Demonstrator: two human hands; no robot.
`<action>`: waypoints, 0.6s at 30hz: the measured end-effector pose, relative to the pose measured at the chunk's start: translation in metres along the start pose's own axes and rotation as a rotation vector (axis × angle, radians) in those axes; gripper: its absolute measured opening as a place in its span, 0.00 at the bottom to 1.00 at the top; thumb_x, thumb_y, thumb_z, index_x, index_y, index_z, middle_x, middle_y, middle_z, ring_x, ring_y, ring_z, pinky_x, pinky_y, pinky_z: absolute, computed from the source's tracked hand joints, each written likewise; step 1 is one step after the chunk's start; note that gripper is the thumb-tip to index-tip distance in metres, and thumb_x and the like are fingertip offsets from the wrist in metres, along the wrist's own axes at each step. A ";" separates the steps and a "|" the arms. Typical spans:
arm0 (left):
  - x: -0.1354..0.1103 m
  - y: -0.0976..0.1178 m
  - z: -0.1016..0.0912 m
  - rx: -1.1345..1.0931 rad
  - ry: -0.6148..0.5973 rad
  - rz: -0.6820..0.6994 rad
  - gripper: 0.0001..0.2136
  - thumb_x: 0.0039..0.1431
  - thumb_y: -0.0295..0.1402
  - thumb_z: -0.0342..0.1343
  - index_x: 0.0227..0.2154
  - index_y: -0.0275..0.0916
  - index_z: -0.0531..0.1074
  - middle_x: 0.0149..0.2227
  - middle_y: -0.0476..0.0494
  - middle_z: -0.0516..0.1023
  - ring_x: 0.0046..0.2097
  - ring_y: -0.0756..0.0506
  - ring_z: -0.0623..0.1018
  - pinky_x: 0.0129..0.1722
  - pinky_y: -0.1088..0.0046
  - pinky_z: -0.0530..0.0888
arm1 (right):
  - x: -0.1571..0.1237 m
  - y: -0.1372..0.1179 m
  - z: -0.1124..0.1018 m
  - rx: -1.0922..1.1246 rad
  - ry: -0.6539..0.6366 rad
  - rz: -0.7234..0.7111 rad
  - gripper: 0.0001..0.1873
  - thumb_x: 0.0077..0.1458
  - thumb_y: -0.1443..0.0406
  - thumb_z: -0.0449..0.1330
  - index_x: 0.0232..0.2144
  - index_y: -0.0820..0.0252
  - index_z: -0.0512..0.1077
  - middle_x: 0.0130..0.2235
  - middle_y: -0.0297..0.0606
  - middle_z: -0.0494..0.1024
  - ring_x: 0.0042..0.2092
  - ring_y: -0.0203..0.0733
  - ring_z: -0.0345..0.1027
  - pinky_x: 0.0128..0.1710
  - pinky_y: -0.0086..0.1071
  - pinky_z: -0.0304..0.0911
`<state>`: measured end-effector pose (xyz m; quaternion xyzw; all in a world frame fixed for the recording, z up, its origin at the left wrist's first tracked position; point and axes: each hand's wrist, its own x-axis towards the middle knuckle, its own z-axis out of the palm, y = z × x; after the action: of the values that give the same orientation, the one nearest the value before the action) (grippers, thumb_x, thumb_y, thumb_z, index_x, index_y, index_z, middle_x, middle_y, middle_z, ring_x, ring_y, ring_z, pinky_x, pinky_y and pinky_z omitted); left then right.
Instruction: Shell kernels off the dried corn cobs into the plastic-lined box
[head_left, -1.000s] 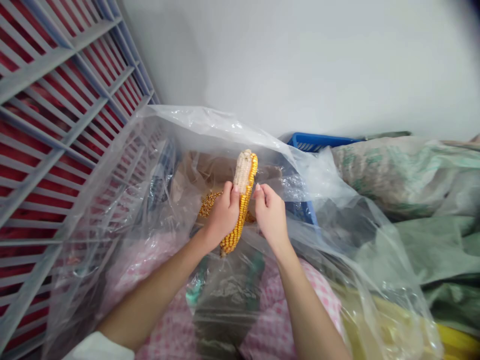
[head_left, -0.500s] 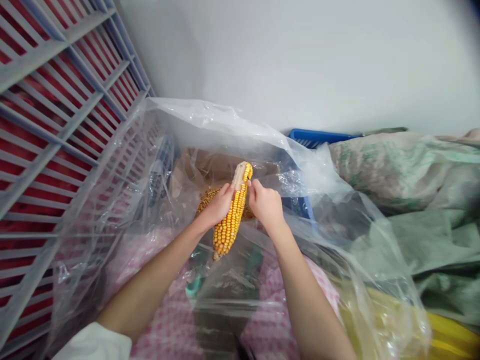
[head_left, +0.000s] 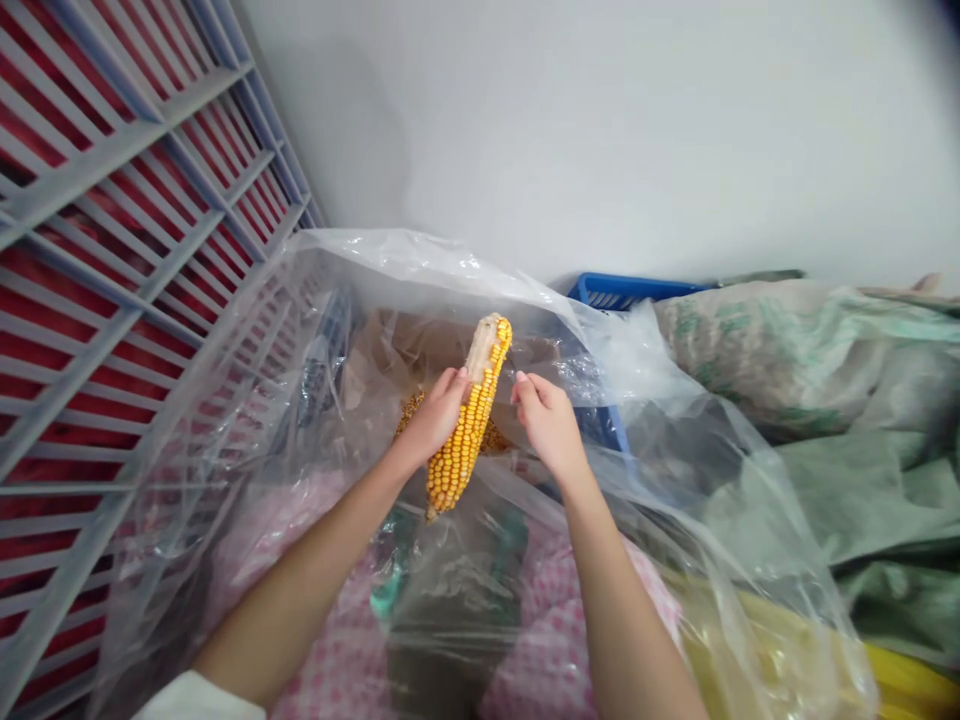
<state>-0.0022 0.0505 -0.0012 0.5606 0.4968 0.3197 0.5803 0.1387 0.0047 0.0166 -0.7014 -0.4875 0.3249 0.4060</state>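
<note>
My left hand (head_left: 437,418) is closed around the middle of a corn cob (head_left: 466,430), which is tilted with its top leaning right. Yellow kernels cover most of the cob, while a strip at its upper left is bare and pale. Just right of the cob, apart from it, my right hand (head_left: 547,415) has its fingers curled and pressed together. Whatever it may pinch is too small or hidden to name. Below the cob, loose corn kernels (head_left: 409,408) lie inside a clear plastic bag (head_left: 405,250), partly covered by my left hand.
A grey slatted plastic crate (head_left: 142,295) with red material behind its slats rises at the left. A blue basket (head_left: 637,288) and a pale woven sack (head_left: 757,350) stand by the white wall (head_left: 600,130) at the right. Yellow material (head_left: 907,685) lies at the lower right.
My right hand has drawn away from the cob's upper right side, moving slightly right and down. My left hand still grips the cob. The whole view has shifted a little.
</note>
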 end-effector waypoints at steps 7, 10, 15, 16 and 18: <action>-0.010 0.003 0.010 0.298 0.120 0.100 0.12 0.61 0.42 0.37 0.30 0.41 0.57 0.25 0.50 0.65 0.30 0.47 0.68 0.32 0.72 0.62 | -0.008 -0.006 0.017 -0.147 0.126 -0.034 0.19 0.58 0.58 0.42 0.19 0.59 0.56 0.19 0.30 0.59 0.22 0.32 0.52 0.24 0.27 0.44; -0.015 0.007 0.013 0.331 0.109 0.089 0.11 0.62 0.40 0.37 0.30 0.41 0.57 0.25 0.49 0.65 0.30 0.47 0.68 0.31 0.73 0.61 | -0.011 -0.009 0.020 -0.237 0.121 -0.047 0.19 0.59 0.59 0.42 0.20 0.59 0.58 0.19 0.31 0.61 0.22 0.32 0.53 0.24 0.27 0.43; -0.014 0.004 0.013 0.280 0.120 0.081 0.11 0.62 0.38 0.37 0.26 0.40 0.55 0.25 0.49 0.64 0.30 0.48 0.68 0.32 0.72 0.62 | -0.015 -0.012 0.027 -0.591 0.110 -0.077 0.17 0.60 0.61 0.40 0.28 0.61 0.65 0.21 0.35 0.66 0.20 0.31 0.51 0.24 0.28 0.37; -0.012 0.003 0.011 0.254 0.110 0.068 0.11 0.62 0.38 0.37 0.26 0.40 0.56 0.26 0.49 0.65 0.31 0.48 0.68 0.33 0.72 0.63 | -0.015 -0.012 0.028 -0.657 0.107 -0.087 0.18 0.61 0.61 0.40 0.30 0.62 0.65 0.20 0.35 0.66 0.20 0.31 0.50 0.24 0.29 0.36; -0.008 0.001 0.007 0.168 0.067 0.020 0.12 0.61 0.39 0.39 0.27 0.39 0.60 0.27 0.47 0.68 0.32 0.47 0.69 0.35 0.71 0.65 | -0.014 -0.012 0.030 -0.742 0.089 -0.109 0.19 0.61 0.61 0.39 0.30 0.63 0.66 0.19 0.35 0.66 0.19 0.30 0.49 0.24 0.29 0.34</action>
<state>0.0018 0.0406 0.0013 0.6014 0.5353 0.3010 0.5111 0.1039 0.0014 0.0146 -0.7873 -0.5904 0.0731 0.1618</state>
